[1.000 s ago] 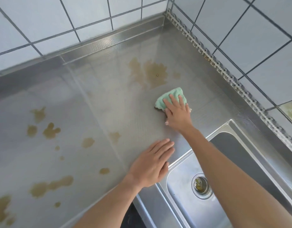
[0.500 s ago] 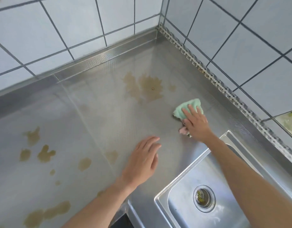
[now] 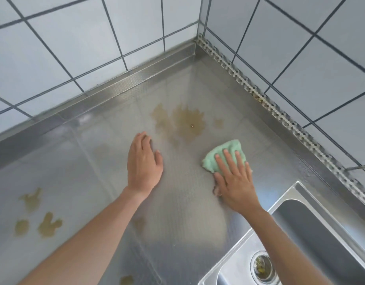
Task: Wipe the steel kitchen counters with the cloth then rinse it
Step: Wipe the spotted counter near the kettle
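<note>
While the left hand (image 3: 143, 163) lies flat on the counter (image 3: 107, 161), the right hand (image 3: 234, 179) presses the green cloth (image 3: 220, 154) with straight fingers; wiping's underway, and that brown stain (image 3: 187, 122) just beyond looks next.

Corner of a tiled kitchen with steel fittings, seen from above.

Two walls (image 3: 79, 44) of pale glossy square tiles with dark grout meet in a corner at upper centre. A plain steel upstand (image 3: 124, 83) runs along the foot of the left wall; a perforated metal strip (image 3: 266, 99) edges the foot of the right wall. At lower right a steel sink basin (image 3: 313, 229) is sunk in, its round drain (image 3: 261, 266) holding yellowish residue. Soft, even daylight reflects dully off the metal.
</note>
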The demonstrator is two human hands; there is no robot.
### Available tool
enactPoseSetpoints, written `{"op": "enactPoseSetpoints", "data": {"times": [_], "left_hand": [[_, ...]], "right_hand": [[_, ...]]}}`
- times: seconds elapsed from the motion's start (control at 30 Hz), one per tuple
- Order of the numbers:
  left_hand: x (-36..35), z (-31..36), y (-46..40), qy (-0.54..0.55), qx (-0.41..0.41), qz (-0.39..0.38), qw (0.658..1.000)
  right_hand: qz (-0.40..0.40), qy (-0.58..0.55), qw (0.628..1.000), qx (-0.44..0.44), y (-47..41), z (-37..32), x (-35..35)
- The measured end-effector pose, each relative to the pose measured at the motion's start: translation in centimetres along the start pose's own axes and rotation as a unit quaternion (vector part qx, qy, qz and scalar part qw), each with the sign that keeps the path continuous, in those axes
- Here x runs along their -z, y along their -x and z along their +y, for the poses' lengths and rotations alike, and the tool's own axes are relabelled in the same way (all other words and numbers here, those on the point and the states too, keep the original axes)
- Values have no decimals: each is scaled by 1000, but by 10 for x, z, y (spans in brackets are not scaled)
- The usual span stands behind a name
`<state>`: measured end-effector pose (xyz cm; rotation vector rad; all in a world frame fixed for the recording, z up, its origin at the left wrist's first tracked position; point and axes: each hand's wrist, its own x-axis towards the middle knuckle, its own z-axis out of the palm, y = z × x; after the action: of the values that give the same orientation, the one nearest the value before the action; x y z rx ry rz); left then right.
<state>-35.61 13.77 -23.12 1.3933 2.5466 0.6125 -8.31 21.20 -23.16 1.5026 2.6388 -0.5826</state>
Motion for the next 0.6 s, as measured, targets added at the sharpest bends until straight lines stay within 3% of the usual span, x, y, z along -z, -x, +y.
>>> {"op": "enactPoseSetpoints", "data": {"times": [0.13, 0.27, 0.37, 0.47, 0.53, 0.6], "left_hand": [[-5, -19, -1, -59, -9, 9, 998], [-11, -22, 2, -78, -15, 22, 997], [-11, -23, 2, -76, -13, 29, 997], [-11, -22, 1, -70, -18, 34, 997], [-12, -22, 1, -69, -19, 34, 997], [-12, -24, 1, -68, -17, 36, 997]], "right_hand": [[19, -15, 991, -130, -69, 5, 12], [-7, -5, 989, -145, -141, -28, 12], [-1, 13, 998, -55, -152, -74, 2], [-9, 42, 994, 103, -111, -96, -11], [-29, 65, 981, 181, -77, -81, -14], [-46, 65, 976, 204, -59, -49, -8]]}}
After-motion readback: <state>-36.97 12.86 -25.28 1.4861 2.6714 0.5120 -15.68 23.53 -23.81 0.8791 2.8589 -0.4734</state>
